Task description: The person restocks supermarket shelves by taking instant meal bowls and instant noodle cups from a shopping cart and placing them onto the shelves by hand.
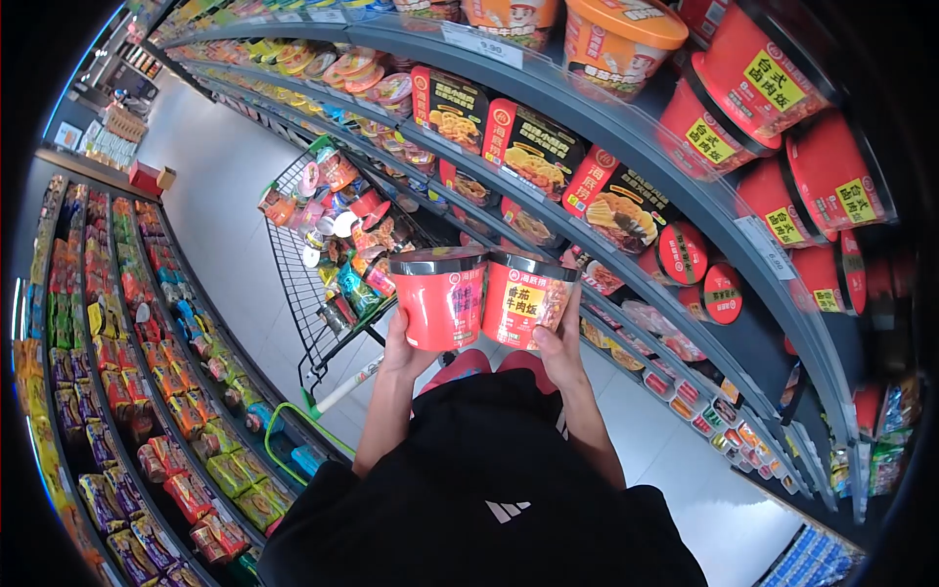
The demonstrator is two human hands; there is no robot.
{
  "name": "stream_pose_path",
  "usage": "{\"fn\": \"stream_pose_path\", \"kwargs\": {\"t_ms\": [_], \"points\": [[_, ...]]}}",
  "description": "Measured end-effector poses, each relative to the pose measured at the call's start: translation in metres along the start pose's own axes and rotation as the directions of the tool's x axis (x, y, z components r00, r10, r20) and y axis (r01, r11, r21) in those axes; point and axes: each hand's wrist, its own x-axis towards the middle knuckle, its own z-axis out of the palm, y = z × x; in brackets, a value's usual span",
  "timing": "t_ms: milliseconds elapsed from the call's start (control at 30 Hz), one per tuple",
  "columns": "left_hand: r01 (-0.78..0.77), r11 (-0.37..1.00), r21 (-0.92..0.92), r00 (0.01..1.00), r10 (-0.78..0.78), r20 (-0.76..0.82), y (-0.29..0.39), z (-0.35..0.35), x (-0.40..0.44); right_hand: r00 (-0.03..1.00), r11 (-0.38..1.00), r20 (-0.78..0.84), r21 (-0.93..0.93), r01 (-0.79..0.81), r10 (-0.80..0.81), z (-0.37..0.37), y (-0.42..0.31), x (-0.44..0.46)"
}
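My left hand is wrapped round the side of a red instant rice tub with a black lid and dark lettering. My right hand grips a second instant rice tub, red with a yellow label, its thumb across the front. Both tubs are upright, side by side and about touching, in front of my body. The fingers behind them are mostly hidden. Beyond the tubs stands a shopping cart heaped with colourful packets and tubs.
On the right, shelves hold stacked red tubs, an orange-lidded tub and black-and-red boxes. Packets of snacks line the left shelves. Pale floor runs along the aisle.
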Motion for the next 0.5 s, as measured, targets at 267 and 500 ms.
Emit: {"fn": "stream_pose_path", "kwargs": {"t_ms": [267, 500], "points": [[-0.053, 0.996, 0.077, 0.999, 0.053, -0.006, 0.020, -0.001, -0.012, 1.000, 1.000, -0.017, -0.029, 0.005, -0.005, 0.023, 0.006, -0.006], [-0.121, 0.938, 0.325, 0.984, 0.155, -0.083, 0.023, -0.013, -0.016, 0.999, 0.997, -0.033, -0.075, 0.014, -0.017, 0.028, 0.010, -0.017]]}}
